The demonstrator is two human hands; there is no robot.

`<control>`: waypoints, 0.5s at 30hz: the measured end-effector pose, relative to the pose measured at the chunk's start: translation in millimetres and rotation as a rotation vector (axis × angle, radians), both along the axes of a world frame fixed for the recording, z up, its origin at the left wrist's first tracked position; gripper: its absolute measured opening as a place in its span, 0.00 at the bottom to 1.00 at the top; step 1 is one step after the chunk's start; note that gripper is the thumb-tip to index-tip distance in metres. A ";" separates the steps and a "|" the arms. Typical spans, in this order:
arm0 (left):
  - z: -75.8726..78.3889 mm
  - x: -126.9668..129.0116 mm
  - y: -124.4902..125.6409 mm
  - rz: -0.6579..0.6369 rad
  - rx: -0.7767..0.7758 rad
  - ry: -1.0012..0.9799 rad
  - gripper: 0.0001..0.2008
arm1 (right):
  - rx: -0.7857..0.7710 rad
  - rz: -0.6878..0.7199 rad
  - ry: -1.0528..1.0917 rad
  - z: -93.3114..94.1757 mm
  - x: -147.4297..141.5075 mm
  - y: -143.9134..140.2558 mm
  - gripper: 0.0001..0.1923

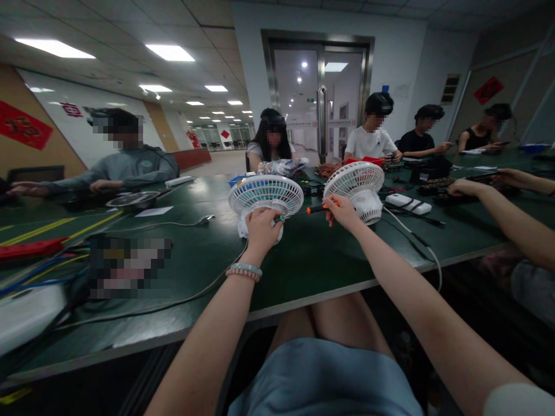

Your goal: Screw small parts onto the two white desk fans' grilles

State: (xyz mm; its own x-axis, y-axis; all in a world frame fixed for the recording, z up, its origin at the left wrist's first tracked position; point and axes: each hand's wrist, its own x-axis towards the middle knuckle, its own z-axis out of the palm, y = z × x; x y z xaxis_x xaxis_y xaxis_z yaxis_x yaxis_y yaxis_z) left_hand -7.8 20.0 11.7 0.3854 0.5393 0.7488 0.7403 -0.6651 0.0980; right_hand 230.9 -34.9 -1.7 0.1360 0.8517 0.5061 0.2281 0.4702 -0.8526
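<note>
Two white fans are noted on the green table (312, 271), one at each grip. The right hand (342, 212) is closed around the orange-and-black handle of a screwdriver (318, 209), its shaft directed leftward, toward the left grip. The left hand (263, 228) pinches a small teal-ended piece (280, 219) at the fingertips; whether its fingers also bear on the left fan (266, 193), immediately beyond them, I cannot tell. The right fan (354, 184) stands just behind the right grip, cage tilted upward. Bracelets (244, 271) are worn at the left wrist, below that grip. A grey cable (173, 310) crosses the tabletop to the left of the left grip. A white power strip (408, 203) lies right of the right grip. Well beyond both grips, several seated co-workers (370, 138) line the far side.
</note>
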 end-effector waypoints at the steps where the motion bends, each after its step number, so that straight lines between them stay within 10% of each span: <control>1: -0.4 -0.1 1.0 0.000 0.000 -0.003 0.08 | 0.015 -0.014 -0.018 -0.2 0.4 -0.1 0.14; 15: -5.3 -0.1 8.2 -0.024 0.002 -0.056 0.07 | 0.056 0.008 0.092 -1.9 0.3 1.9 0.14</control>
State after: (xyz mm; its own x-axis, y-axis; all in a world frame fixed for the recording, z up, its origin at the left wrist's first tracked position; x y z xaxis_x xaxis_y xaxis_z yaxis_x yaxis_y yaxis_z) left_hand -8.0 28.2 6.4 0.3561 0.5289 0.7703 0.7173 -0.6830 0.1374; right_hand 231.2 -33.0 -3.6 0.1767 0.8237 0.5387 0.1463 0.5193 -0.8420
